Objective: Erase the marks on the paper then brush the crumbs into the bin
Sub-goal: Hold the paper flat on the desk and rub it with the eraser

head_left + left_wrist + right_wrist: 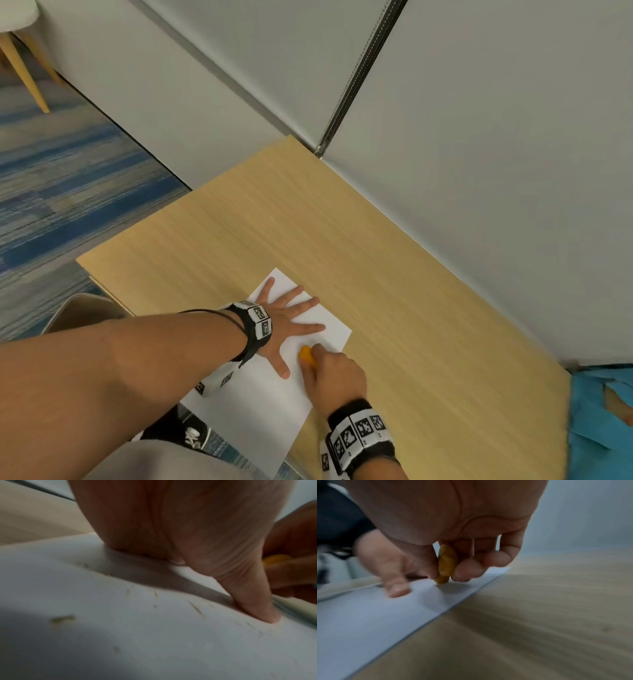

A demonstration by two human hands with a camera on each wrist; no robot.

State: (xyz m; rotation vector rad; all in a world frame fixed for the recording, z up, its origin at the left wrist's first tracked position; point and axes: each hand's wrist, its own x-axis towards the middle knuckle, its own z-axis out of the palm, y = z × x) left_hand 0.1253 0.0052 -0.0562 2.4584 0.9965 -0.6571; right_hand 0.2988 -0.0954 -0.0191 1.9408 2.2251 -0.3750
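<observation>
A white sheet of paper (pixel 267 404) lies near the wooden table's front edge. My left hand (pixel 291 322) lies flat on it with fingers spread, pressing it down. Just right of the left thumb, my right hand (pixel 329 370) pinches an orange eraser (pixel 306 354) between thumb and fingers, its tip down on the paper (pixel 368 615). The eraser (pixel 446 563) touches the sheet close to its right edge. Several thin eraser crumbs (pixel 62 618) and faint streaks lie on the paper (pixel 154 649) near the left palm (pixel 171 520). No bin is in sight.
The wooden table (pixel 394 274) runs along a grey wall (pixel 479 137) on the right. A blue item (pixel 599 428) sits at the table's far right end. A chair back (pixel 85 311) stands at the left edge, above blue carpet (pixel 61 192).
</observation>
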